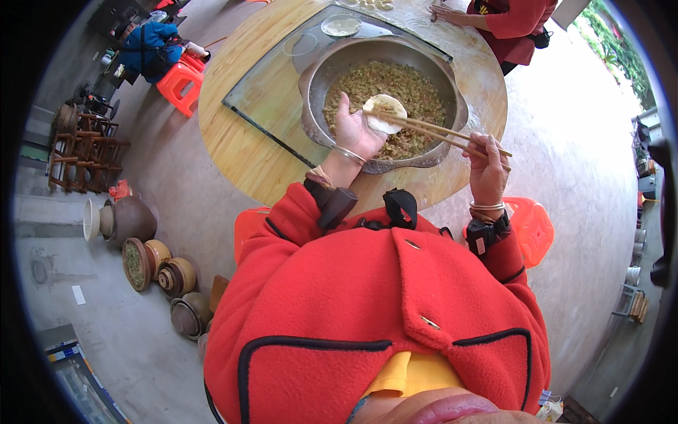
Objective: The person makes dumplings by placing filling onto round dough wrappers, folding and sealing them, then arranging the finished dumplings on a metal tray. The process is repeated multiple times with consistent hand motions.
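Note:
My left hand [358, 132] is palm up over the big basin, with a round dough wrapper [392, 126] lying on its fingers. A little chopped filling sits on the wrapper. In my right hand [488, 168] is a pair of wooden chopsticks [447, 134], whose tips reach the filling on the wrapper. Below both, the wide metal basin [308, 117] holds a broad layer of chopped green and brownish filling [413, 85]. The wrapper and my left hand hide part of that filling.
The round wooden table [233, 153] carries a glass sheet [265, 95] and a pale round dish [341, 25]. A co-worker's hand [450, 16] rests on the floured far side. Red plastic stools [529, 228] flank me; clay jars [132, 220] stand at left. Another person [151, 50] sits farther off.

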The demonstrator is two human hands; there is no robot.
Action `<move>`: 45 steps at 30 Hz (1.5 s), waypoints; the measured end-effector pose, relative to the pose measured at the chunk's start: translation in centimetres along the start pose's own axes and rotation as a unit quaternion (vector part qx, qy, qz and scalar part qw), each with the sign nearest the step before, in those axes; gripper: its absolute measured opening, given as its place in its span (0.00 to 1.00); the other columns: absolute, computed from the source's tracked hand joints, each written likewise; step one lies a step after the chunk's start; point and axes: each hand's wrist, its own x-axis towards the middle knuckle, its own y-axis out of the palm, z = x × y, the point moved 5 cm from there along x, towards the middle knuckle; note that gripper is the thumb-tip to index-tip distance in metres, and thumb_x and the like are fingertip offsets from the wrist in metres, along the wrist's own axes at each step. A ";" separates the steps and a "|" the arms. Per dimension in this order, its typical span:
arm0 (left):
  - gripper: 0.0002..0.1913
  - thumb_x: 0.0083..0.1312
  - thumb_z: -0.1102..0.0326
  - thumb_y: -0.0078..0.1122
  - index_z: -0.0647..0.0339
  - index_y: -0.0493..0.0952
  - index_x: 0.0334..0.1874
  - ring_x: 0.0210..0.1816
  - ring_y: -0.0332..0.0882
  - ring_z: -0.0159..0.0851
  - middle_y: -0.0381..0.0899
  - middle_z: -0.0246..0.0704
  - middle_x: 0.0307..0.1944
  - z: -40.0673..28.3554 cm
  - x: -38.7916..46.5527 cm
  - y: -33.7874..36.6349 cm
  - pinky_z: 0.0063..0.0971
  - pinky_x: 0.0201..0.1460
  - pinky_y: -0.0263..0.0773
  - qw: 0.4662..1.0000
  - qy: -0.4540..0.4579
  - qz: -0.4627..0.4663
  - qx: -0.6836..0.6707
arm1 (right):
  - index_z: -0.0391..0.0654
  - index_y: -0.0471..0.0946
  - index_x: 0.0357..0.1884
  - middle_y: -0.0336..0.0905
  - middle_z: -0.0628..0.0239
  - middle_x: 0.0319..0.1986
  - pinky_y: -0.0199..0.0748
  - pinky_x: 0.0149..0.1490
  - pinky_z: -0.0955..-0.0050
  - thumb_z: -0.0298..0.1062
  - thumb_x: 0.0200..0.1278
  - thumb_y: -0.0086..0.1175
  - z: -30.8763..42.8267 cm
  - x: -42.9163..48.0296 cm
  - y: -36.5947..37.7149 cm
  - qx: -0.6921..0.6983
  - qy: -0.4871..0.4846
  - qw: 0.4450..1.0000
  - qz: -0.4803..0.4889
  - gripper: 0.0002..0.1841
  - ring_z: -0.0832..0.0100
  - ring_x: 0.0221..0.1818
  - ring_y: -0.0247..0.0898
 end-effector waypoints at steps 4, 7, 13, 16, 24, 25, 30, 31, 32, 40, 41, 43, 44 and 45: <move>0.48 0.65 0.29 0.31 0.77 0.58 0.64 0.65 0.61 0.54 0.64 0.53 0.63 -0.6 -0.1 0.1 0.49 0.71 0.51 1.000 0.004 0.012 0.004 | 0.34 0.77 0.43 0.80 0.55 0.40 0.79 0.39 0.72 0.34 0.72 0.44 0.1 0.0 -0.3 0.015 0.004 1.000 -0.013 0.14 0.71 0.36 0.77; 0.48 0.65 0.29 0.32 0.78 0.58 0.64 0.66 0.60 0.54 0.63 0.53 0.63 -0.7 -0.1 0.2 0.49 0.71 0.51 1.000 -0.002 0.019 -0.002 | 0.33 0.77 0.42 0.80 0.55 0.39 0.80 0.39 0.71 0.34 0.72 0.43 -0.7 0.1 -0.2 0.015 0.014 0.999 -0.030 0.14 0.70 0.36 0.77; 0.48 0.66 0.30 0.32 0.79 0.57 0.65 0.66 0.59 0.54 0.63 0.53 0.63 -1.3 -0.2 0.3 0.48 0.72 0.49 1.000 0.008 0.014 0.003 | 0.33 0.77 0.42 0.80 0.55 0.39 0.80 0.40 0.70 0.34 0.72 0.44 0.2 0.5 -0.6 0.005 0.017 1.000 -0.009 0.14 0.70 0.37 0.77; 0.47 0.66 0.31 0.31 0.79 0.56 0.65 0.66 0.59 0.53 0.63 0.53 0.63 -1.7 -0.2 0.5 0.48 0.72 0.49 1.000 0.016 0.015 -0.008 | 0.33 0.77 0.42 0.80 0.55 0.39 0.80 0.40 0.70 0.33 0.72 0.44 0.3 0.8 -0.8 0.023 0.009 1.000 -0.013 0.13 0.70 0.37 0.77; 0.46 0.66 0.32 0.37 0.77 0.58 0.65 0.66 0.60 0.51 0.63 0.50 0.64 -1.2 -0.3 1.3 0.45 0.72 0.49 0.999 0.040 -0.008 -0.015 | 0.36 0.76 0.45 0.80 0.56 0.42 0.80 0.42 0.71 0.34 0.71 0.45 -0.9 1.9 -2.6 0.117 0.029 0.988 -0.095 0.12 0.70 0.40 0.77; 0.45 0.66 0.32 0.38 0.77 0.58 0.65 0.66 0.60 0.51 0.63 0.50 0.64 -1.1 -0.4 1.2 0.45 0.72 0.49 0.999 0.046 -0.017 -0.012 | 0.36 0.76 0.45 0.80 0.56 0.42 0.80 0.42 0.71 0.34 0.71 0.45 -1.2 1.9 -2.6 0.137 0.041 0.987 -0.079 0.12 0.69 0.40 0.77; 0.44 0.65 0.34 0.42 0.75 0.58 0.65 0.67 0.59 0.50 0.63 0.48 0.64 0.1 -0.2 2.3 0.45 0.72 0.49 0.999 0.043 -0.003 -0.027 | 0.37 0.76 0.44 0.81 0.57 0.41 0.80 0.43 0.71 0.34 0.71 0.45 -3.5 1.7 -2.4 0.184 0.062 0.978 -0.082 0.12 0.67 0.40 0.78; 0.44 0.65 0.34 0.42 0.75 0.58 0.65 0.67 0.59 0.50 0.64 0.48 0.64 0.4 -0.3 2.5 0.45 0.72 0.49 0.999 0.042 -0.005 -0.026 | 0.37 0.76 0.44 0.81 0.56 0.41 0.80 0.43 0.71 0.34 0.71 0.45 -3.8 1.7 -2.5 0.187 0.063 0.977 -0.085 0.12 0.67 0.40 0.78; 0.43 0.65 0.35 0.43 0.74 0.59 0.65 0.67 0.59 0.50 0.64 0.48 0.64 0.6 -0.2 2.7 0.45 0.72 0.49 0.999 0.042 -0.002 -0.022 | 0.37 0.76 0.44 0.81 0.57 0.41 0.80 0.43 0.72 0.33 0.71 0.45 -4.1 1.7 -2.5 0.184 0.064 0.977 -0.084 0.11 0.69 0.40 0.78; 0.44 0.65 0.35 0.44 0.76 0.59 0.64 0.67 0.59 0.50 0.64 0.48 0.64 0.6 -0.1 2.4 0.44 0.72 0.48 0.999 0.042 -0.028 0.004 | 0.38 0.77 0.42 0.81 0.58 0.40 0.80 0.42 0.72 0.33 0.71 0.46 -3.3 1.4 -5.0 0.191 0.049 0.967 -0.165 0.11 0.71 0.38 0.77; 0.44 0.65 0.35 0.44 0.76 0.59 0.64 0.67 0.59 0.50 0.64 0.48 0.64 0.5 -0.1 2.3 0.44 0.72 0.48 0.999 0.045 -0.031 0.003 | 0.38 0.77 0.41 0.81 0.59 0.40 0.80 0.42 0.72 0.33 0.71 0.46 -3.3 1.4 -4.8 0.199 0.053 0.968 -0.143 0.11 0.71 0.38 0.77; 0.44 0.64 0.35 0.44 0.76 0.59 0.64 0.67 0.59 0.50 0.64 0.48 0.64 0.6 -0.1 2.2 0.44 0.72 0.48 0.998 0.045 -0.035 -0.001 | 0.39 0.77 0.41 0.81 0.59 0.40 0.80 0.42 0.72 0.33 0.71 0.46 -3.5 1.4 -4.6 0.203 0.055 0.970 -0.126 0.11 0.71 0.38 0.77; 0.44 0.64 0.35 0.44 0.76 0.60 0.64 0.67 0.59 0.50 0.64 0.48 0.64 0.6 -0.1 2.2 0.44 0.72 0.48 0.998 0.046 -0.044 -0.001 | 0.38 0.77 0.42 0.81 0.60 0.40 0.80 0.42 0.71 0.33 0.70 0.46 -3.6 1.3 -4.4 0.190 0.054 0.973 -0.120 0.11 0.71 0.38 0.77; 0.43 0.64 0.35 0.44 0.75 0.60 0.64 0.67 0.59 0.50 0.64 0.48 0.64 0.8 -0.1 2.4 0.44 0.72 0.48 0.998 0.042 -0.036 -0.002 | 0.38 0.77 0.43 0.81 0.60 0.40 0.80 0.42 0.71 0.33 0.70 0.46 -3.9 1.3 -4.2 0.191 0.060 0.973 -0.116 0.11 0.71 0.38 0.77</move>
